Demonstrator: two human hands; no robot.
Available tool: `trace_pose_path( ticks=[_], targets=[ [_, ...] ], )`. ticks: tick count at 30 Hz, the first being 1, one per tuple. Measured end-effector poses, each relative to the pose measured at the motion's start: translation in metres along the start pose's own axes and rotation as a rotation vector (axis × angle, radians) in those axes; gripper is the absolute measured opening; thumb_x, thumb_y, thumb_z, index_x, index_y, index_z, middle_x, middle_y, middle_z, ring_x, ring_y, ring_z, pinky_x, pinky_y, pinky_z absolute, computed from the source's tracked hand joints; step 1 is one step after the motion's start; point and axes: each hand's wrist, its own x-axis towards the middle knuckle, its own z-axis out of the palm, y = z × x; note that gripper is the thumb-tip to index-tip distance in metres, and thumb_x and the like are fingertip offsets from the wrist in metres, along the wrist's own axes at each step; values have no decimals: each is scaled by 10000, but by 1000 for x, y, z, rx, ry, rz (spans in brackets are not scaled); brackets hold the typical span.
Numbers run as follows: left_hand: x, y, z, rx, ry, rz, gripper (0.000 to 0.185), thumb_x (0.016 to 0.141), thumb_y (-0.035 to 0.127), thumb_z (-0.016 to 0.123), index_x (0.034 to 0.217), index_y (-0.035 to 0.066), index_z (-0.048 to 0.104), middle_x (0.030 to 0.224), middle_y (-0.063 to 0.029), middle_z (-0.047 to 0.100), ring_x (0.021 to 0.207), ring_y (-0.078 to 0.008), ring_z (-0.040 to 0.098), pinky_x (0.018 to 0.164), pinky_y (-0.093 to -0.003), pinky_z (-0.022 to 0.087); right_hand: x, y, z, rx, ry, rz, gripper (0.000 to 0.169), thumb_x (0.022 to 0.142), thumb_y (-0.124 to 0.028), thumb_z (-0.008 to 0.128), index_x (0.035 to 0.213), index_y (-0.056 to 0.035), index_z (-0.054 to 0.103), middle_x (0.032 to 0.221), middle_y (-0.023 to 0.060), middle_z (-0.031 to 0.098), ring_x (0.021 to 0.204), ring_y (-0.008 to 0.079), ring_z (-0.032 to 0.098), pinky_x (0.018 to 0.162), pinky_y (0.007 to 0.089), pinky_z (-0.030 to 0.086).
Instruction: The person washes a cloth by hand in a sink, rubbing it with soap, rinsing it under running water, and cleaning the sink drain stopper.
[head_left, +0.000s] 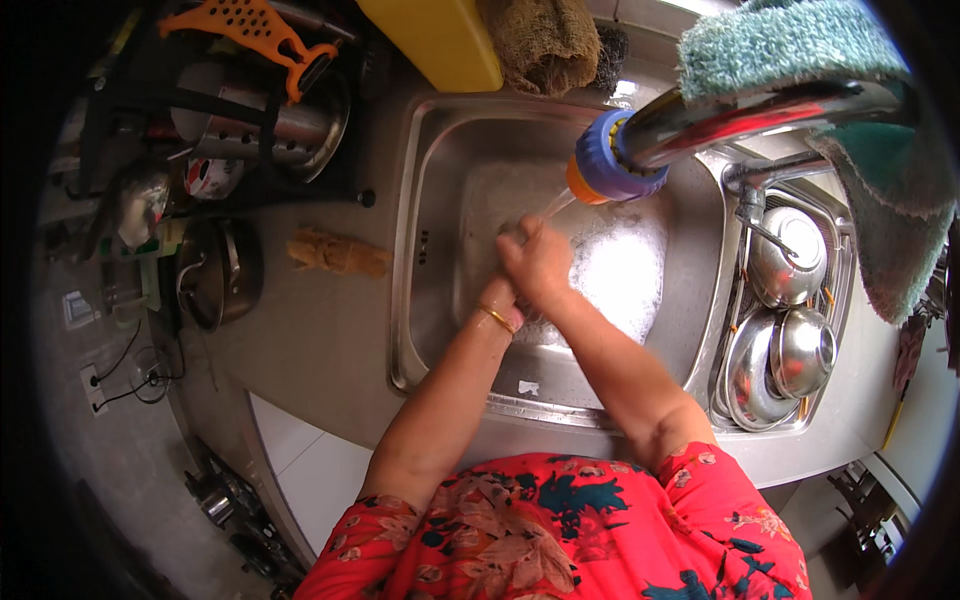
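Note:
Above the stainless-steel sink (431, 300), my right hand (538, 259) has its fingers curled against my left hand (501, 291), in the stream from the tap. Most of my left hand is hidden behind the right, and a gold-coloured bangle (496, 316) circles its wrist. Whether either hand holds something is hidden. Water (556, 202) runs from the purple and orange tap nozzle (619, 157) onto my fingers. Shallow, foamy water (615, 277) with a bright reflection lies in the basin under my hands.
A chrome faucet (750, 120) draped with a teal cloth (795, 45) reaches over the sink. Metal bowls (787, 255) sit in the drainer at right. At left are a brown wrapper-like object (341, 253), a lidded pot (217, 274) and a rack holding an orange peeler (247, 26).

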Motion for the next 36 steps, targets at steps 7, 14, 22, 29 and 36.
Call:
trace_pose_path(
  ticks=[7, 14, 22, 29, 36],
  targets=[
    [-29, 10, 15, 28, 132, -36, 550, 980, 476, 420, 1369, 87, 444, 1333, -81, 541, 1197, -218, 545, 1029, -399, 436, 37, 52, 6, 200, 79, 172, 307, 772, -321, 628, 885, -36, 613, 872, 247, 652, 852, 455, 607, 772, 496, 480],
    [-66, 70, -2, 213, 304, -38, 797, 861, 484, 636, 1466, 101, 287, 1546, -137, 229, 1409, -354, 238, 1123, -498, 249, 88, 121, -26, 111, 245, 95, 675, 730, -437, 731, 1183, 12, 510, 1073, 260, 634, 1030, 421, 602, 885, 447, 474],
    [-48, 45, 7, 209, 627, -137, 925, 782, 598, 671, 1511, 270, 207, 1599, -35, -18, 1422, -476, 36, 1034, -724, 131, 53, 72, -36, -232, -154, -50, 420, 762, -256, 707, 1091, -54, 542, 991, 217, 637, 930, 455, 591, 850, 469, 472],
    [-38, 46, 37, -20, 521, -216, 957, 740, 797, 528, 1479, 233, 303, 1567, -60, 189, 1392, -450, 204, 995, -757, 158, 12, 38, -15, 855, -416, 176, 472, 830, -181, 567, 1279, -44, 519, 1066, 175, 587, 1003, 248, 575, 836, 372, 478],
    [-41, 50, 43, -85, 80, 52, 633, 924, 623, 436, 1258, 96, 541, 1169, -65, 611, 942, -224, 622, 844, -395, 511, -84, -33, -26, 656, -323, -51, 245, 810, -202, 610, 971, -41, 519, 836, 151, 612, 807, 209, 627, 665, 372, 482]
  ],
)
